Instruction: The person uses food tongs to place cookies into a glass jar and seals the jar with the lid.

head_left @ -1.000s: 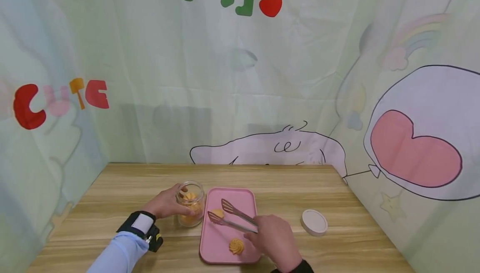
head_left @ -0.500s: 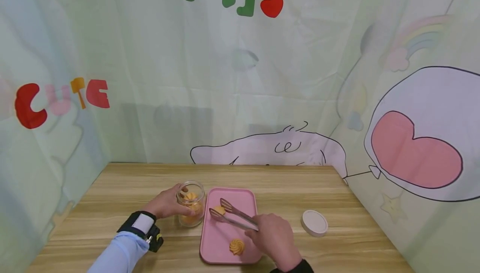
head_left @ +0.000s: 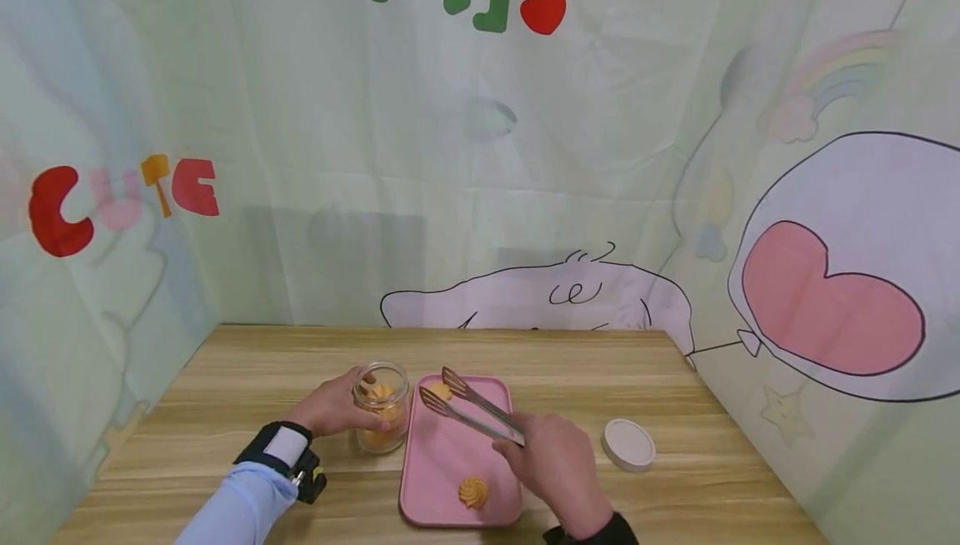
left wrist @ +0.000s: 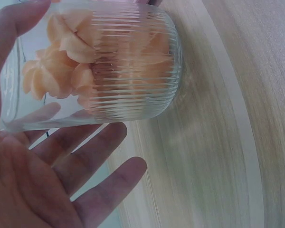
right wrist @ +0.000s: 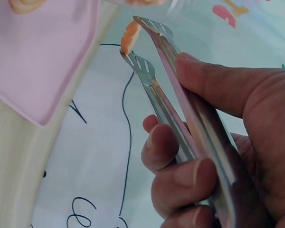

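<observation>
My left hand [head_left: 333, 406] holds a glass jar [head_left: 384, 438] upright on the table, thumb on the near side and fingers behind. Inside the jar are several swirled butter cookies [left wrist: 50, 78], seen through its ribbed wall in the left wrist view. My right hand [head_left: 555, 462] grips metal food tongs [head_left: 483, 402] with slotted tips. A cookie [right wrist: 129, 38] is pinched between those tips, raised over the far left part of the pink tray [head_left: 442, 466]. Another cookie [head_left: 473, 492] lies near the tray's front edge.
A round white lid [head_left: 628, 445] lies to the right of the tray on the wooden table [head_left: 300, 353]. The tray stands just right of the jar. A printed cloth backdrop [head_left: 337, 153] hangs behind and along both sides of the table.
The tongs have risen and moved toward the back of the tray, carrying the pinched cookie from the tray's middle left. My left hand and the jar have stayed in place.
</observation>
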Demonstrator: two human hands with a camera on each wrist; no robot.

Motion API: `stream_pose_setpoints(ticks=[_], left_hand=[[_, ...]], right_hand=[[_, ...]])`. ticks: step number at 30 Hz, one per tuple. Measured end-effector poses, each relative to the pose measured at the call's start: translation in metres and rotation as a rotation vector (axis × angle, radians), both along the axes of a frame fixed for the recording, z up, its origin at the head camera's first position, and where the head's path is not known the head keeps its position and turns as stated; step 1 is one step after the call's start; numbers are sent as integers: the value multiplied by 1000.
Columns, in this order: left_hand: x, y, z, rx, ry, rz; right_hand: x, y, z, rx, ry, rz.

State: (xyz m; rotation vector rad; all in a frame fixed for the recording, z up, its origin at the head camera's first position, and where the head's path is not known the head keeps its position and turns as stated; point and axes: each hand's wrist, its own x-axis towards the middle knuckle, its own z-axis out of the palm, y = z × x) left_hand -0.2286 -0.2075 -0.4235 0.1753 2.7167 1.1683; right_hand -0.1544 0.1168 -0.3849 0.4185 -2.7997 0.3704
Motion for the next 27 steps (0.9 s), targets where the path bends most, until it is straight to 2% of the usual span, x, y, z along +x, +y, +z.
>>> stream_pose_setpoints(ticks=[10, 20, 27], left_hand=[[-1, -1, -5, 2, 6, 6], [-2, -1, -3, -14, -3, 2], [-2, 0, -1, -18, -10, 6]], right_hand=[[4, -5, 19, -12, 46, -20], [4, -17, 39, -31, 12, -27], [2, -28, 45, -15, 22, -6]])
